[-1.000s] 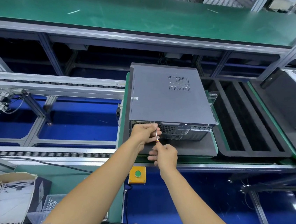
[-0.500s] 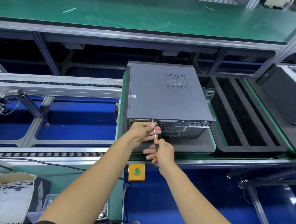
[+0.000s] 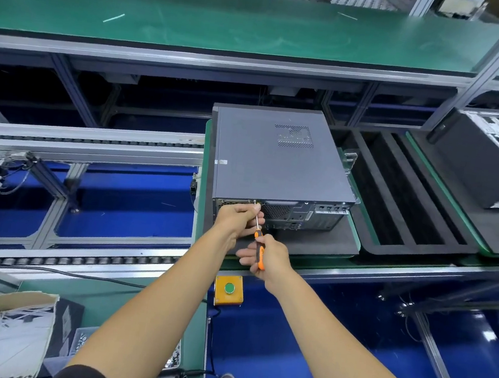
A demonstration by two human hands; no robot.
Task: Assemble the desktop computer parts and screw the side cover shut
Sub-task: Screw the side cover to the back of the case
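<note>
- Head view: a grey desktop computer case (image 3: 279,158) lies on its side on a dark foam pad (image 3: 313,241), its closed side cover (image 3: 262,171) facing up and its rear panel turned toward the person.
- The foam pad sits on a green pallet on the conveyor line, near its front rail.
- The right hand (image 3: 267,260) curls around the orange and black handle of a screwdriver (image 3: 258,242), fingers closed on the grip.
- The screwdriver shaft slants up and to the left, and its tip meets a screw (image 3: 255,202) at the upper edge of the rear panel.
- The left hand (image 3: 239,218) pinches the thin metal shaft just below the tip, fingers bent around it, knuckles against the rear panel.
- To the right of the case lies a black foam tray (image 3: 407,199) with long slots, and beyond it a second computer chassis (image 3: 491,162) rests tilted, its open side partly showing.
- A yellow box with a green push button (image 3: 228,289) hangs below the front rail, just under the right hand.
- At lower left, a green worktop (image 3: 83,291) carries an open cardboard box (image 3: 2,332) of white strips.
</note>
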